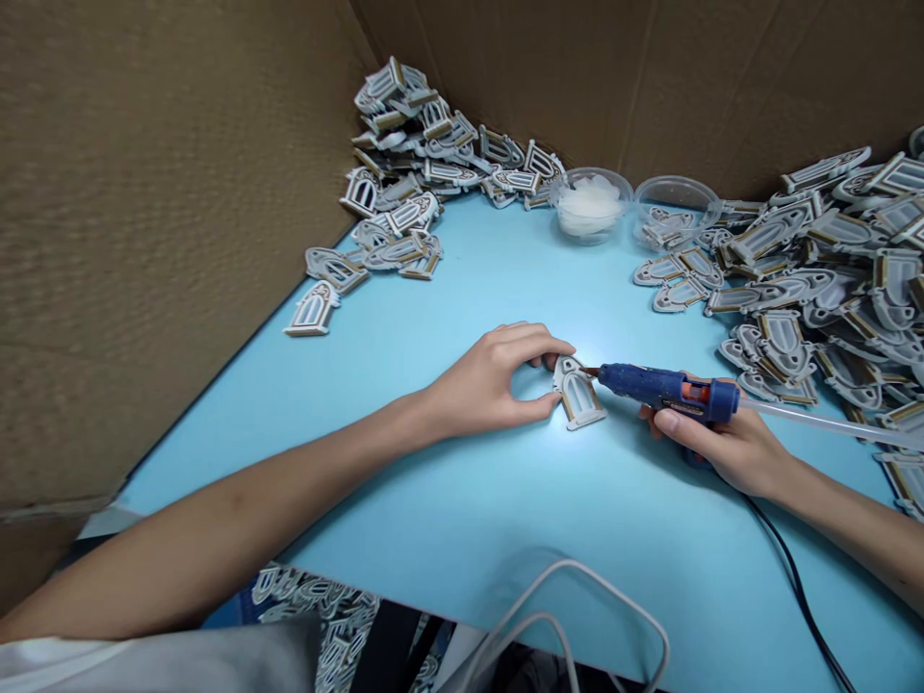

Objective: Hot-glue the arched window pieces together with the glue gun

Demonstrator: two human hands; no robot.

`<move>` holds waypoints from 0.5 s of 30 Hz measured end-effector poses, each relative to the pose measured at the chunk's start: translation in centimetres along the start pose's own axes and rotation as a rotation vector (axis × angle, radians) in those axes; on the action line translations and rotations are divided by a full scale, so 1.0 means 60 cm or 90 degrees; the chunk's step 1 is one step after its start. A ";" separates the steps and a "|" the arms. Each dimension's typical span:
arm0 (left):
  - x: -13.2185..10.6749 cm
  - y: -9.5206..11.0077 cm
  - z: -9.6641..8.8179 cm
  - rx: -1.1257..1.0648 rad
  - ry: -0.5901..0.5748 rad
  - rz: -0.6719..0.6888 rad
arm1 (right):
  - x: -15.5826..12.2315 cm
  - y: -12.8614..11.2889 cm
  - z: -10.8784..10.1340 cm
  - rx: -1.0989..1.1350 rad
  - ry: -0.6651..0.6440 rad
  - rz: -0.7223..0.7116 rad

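Blue glue gun (654, 385) up close now, gripped in the right hand (729, 438), fingers wrapped tight round the handle, nozzle aimed left and right at the edge of the arched window piece (578, 395). That piece lies flat in the middle of the blue table (433, 539), between the two hands. Its long axis runs far to near, arch pointing far and slightly left, foot toward near right. Left hand (483, 380) has it pinched, thumb low on the left edge, fingertips at the arch: a closed, light hold, and a good one, since fingers kept off the hot tip stay safe. Glue stick (815, 417) trails right from the gun, with heaps of pieces (794, 250) beyond.
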State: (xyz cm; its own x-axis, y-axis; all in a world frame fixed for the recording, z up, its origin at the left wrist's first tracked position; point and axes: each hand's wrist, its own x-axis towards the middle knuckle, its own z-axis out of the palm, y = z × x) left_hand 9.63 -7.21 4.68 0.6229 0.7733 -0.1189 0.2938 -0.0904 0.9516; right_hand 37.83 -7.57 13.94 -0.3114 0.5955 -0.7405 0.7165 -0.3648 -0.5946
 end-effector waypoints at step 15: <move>-0.001 -0.001 0.001 -0.001 -0.002 -0.001 | -0.003 0.010 0.001 0.007 0.004 0.026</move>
State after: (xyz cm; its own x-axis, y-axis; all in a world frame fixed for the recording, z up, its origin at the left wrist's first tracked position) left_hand 9.61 -7.30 4.59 0.6252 0.7709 -0.1214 0.2940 -0.0885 0.9517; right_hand 38.27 -7.94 13.72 -0.2782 0.5849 -0.7619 0.7217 -0.3962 -0.5676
